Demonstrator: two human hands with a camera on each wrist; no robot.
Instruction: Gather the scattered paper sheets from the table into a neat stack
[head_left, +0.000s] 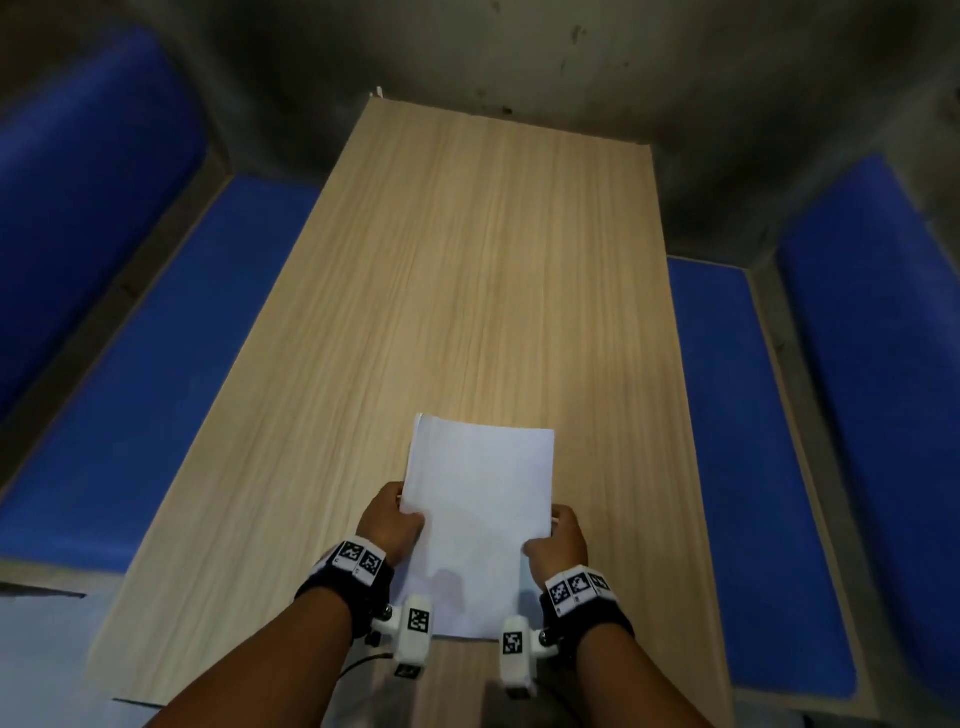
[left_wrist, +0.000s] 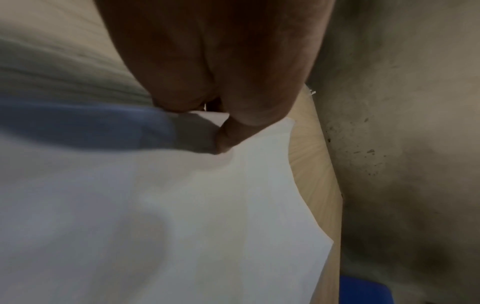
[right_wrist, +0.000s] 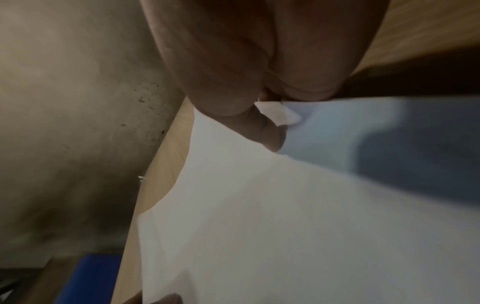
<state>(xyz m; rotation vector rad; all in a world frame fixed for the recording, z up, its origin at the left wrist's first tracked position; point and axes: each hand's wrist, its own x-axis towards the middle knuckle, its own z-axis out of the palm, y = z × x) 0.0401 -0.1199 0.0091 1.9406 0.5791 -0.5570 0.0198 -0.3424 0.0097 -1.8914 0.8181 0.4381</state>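
A white stack of paper sheets (head_left: 478, 514) is held over the near end of the wooden table (head_left: 467, 260), its edges nearly flush. My left hand (head_left: 392, 522) grips the stack's left edge, thumb on top. My right hand (head_left: 558, 540) grips the right edge the same way. In the left wrist view the thumb (left_wrist: 233, 131) presses down on the paper stack (left_wrist: 182, 216). In the right wrist view my thumb (right_wrist: 262, 131) pinches the paper stack (right_wrist: 285, 216), where a small corner is bent up beside it. The fingers under the sheets are hidden.
Blue padded benches run along the left (head_left: 171, 374) and right (head_left: 748, 467) sides of the table. A grey concrete wall (head_left: 519, 52) stands beyond the far end. No other sheets show on the tabletop.
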